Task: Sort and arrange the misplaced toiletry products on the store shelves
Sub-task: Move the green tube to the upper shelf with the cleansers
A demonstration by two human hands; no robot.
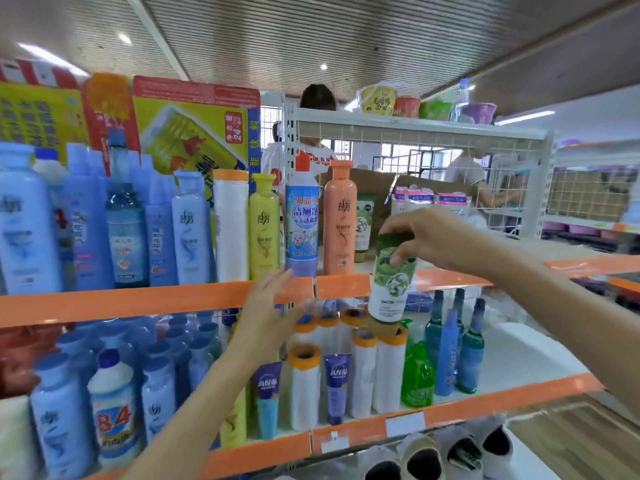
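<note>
My right hand (427,239) grips the crimped top of a green and white tube (391,282) and holds it upright in front of the upper shelf's orange edge (343,285). A matching green tube (363,225) stands on that shelf behind an orange bottle (340,220). My left hand (266,308) is open with fingers spread, blurred, in front of the orange shelf edge below a yellow bottle (264,225). A blue and white cleaner bottle (302,220) stands between the yellow and orange bottles.
Blue shampoo bottles (86,220) fill the upper shelf's left. The lower shelf (502,400) holds white rolls with orange ends (389,368), purple tubes (336,386), a green spray bottle (418,375) and teal bottles (469,348). People stand behind the wire back panel (415,147).
</note>
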